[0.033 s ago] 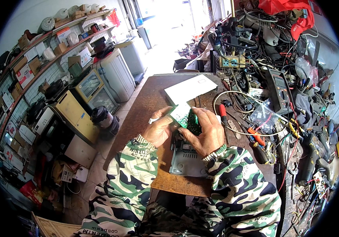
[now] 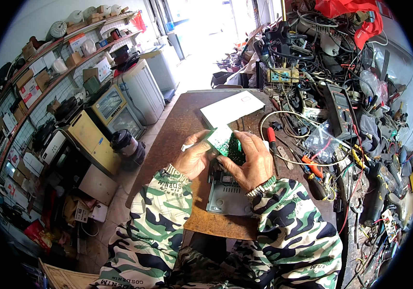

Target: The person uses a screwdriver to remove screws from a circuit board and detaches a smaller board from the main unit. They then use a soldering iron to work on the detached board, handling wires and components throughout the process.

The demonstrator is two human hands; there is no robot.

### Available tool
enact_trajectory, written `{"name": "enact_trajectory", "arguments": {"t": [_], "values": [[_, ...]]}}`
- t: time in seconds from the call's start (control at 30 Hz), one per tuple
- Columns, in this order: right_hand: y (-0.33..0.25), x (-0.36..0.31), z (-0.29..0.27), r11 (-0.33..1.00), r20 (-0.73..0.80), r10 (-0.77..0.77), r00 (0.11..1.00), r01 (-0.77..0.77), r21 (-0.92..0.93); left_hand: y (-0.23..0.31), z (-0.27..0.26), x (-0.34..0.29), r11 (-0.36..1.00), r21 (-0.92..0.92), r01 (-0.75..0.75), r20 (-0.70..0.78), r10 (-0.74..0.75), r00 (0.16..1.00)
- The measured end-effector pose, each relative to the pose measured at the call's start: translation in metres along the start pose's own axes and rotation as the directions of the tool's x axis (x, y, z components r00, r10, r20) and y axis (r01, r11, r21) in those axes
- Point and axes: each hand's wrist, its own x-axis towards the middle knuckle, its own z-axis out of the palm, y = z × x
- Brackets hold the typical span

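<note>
Above the wooden table, a green circuit board [image 2: 231,146] is held tilted up between my two hands, its solder side dotted with bright points. My left hand [image 2: 193,158] pinches its left edge, and a small white piece shows beside those fingers. The fingers of my right hand [image 2: 253,163] grip the right edge, with the thumb along the lower side. Directly below lies an open grey metal casing [image 2: 225,198] with slots and dark parts inside, partly covered by my hands. Beyond the board rests a white rectangular cover [image 2: 233,111].
Along the right of the wooden table [image 2: 170,127] are a red-handled screwdriver [image 2: 271,136], a multimeter [image 2: 342,108], orange-handled pliers [image 2: 312,166] and heaped cables. Shelves and appliances line the left wall; a dark canister [image 2: 125,143] stands on the floor.
</note>
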Motion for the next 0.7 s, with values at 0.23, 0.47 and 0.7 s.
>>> {"name": "enact_trajectory", "arguments": {"t": [0.23, 0.47, 0.7], "values": [[-0.003, 0.001, -0.001, 1.0, 0.014, 0.0, 1.0, 0.0, 0.016, 0.003, 0.004, -0.003, 1.0, 0.011, -0.004, 0.03, 0.004, 1.0], [-0.003, 0.001, -0.003, 0.999, 0.028, 0.05, 0.998, -0.05, -0.005, -0.002, 0.01, -0.001, 0.999, 0.044, -0.032, 0.038, 0.03, 0.999], [-0.004, 0.003, -0.001, 0.96, 0.016, 0.252, 0.968, -0.252, 0.125, 0.007, 0.036, -0.005, 0.94, 0.332, -0.077, -0.127, 0.126, 0.984]]}}
